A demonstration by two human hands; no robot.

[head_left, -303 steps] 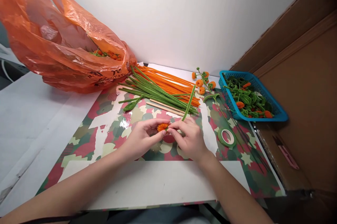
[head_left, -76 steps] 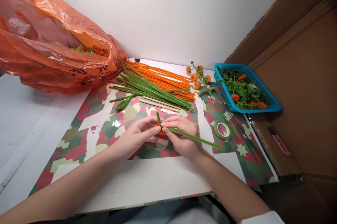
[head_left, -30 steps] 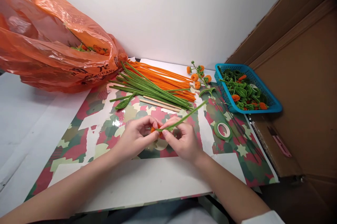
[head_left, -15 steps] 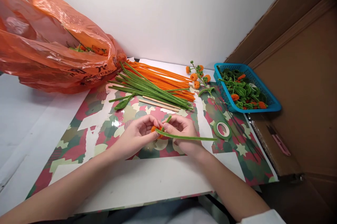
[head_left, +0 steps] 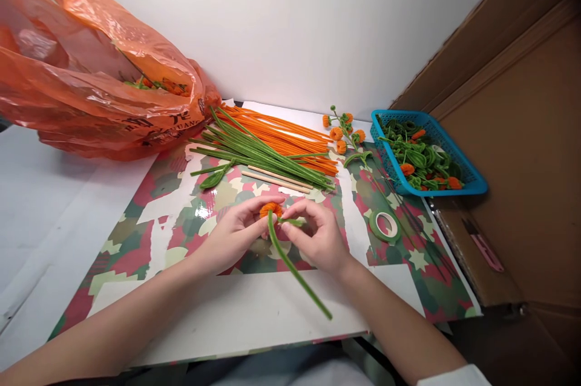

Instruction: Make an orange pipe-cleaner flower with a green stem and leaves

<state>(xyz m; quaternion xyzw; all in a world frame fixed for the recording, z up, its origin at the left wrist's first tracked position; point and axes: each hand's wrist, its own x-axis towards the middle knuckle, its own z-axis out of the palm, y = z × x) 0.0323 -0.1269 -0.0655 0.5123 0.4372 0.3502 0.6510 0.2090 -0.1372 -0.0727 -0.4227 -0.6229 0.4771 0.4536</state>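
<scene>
Between my hands, above the patterned mat, is a small orange pipe-cleaner flower (head_left: 270, 210). My left hand (head_left: 239, 227) pinches it between thumb and fingers. From the flower a long green pipe cleaner (head_left: 297, 276) curves down toward the front edge of the table. My right hand (head_left: 315, 232) has thumb and forefinger closed on a short green end of pipe cleaner beside the flower. Beyond my hands lie two thin wooden sticks (head_left: 278, 179), a bundle of green pipe cleaners (head_left: 267, 156), orange pipe cleaners (head_left: 290, 139) and a green leaf piece (head_left: 215, 178).
An orange plastic bag (head_left: 113, 89) stands at the back left. On the right are a blue basket (head_left: 472, 183) of green and orange pieces, a roll of green tape (head_left: 385, 226), an orange flower spray (head_left: 342, 132), dark wires and a pink utility knife (head_left: 486, 251). Cardboard walls the right side.
The long green pipe cleaner has swung from pointing right to pointing down toward me. The orange flower has turned and shows more above my left fingers. My right hand's grip has shifted.
</scene>
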